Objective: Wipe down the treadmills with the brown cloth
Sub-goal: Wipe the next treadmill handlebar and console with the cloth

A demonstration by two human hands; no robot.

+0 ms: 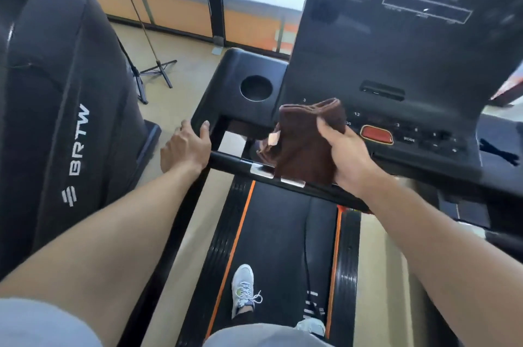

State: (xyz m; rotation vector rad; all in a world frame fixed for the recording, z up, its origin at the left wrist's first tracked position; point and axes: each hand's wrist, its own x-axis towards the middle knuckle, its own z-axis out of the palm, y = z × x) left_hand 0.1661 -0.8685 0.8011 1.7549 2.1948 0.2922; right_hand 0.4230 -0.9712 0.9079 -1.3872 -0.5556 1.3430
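Cloth poised over treadmill [283,247] console.
Right hand [343,157] grip pinches brown cloth [307,146]; left hand [186,147], fingers relaxed, steadies on handrail [226,158]; press flat, stroke across the buttons.

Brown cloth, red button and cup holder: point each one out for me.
brown cloth [307,146]: head view, middle of the folded fabric held in the right hand.
red button [376,134]: head view, centre of its face on the console.
cup holder [256,88]: head view, inside the round well.
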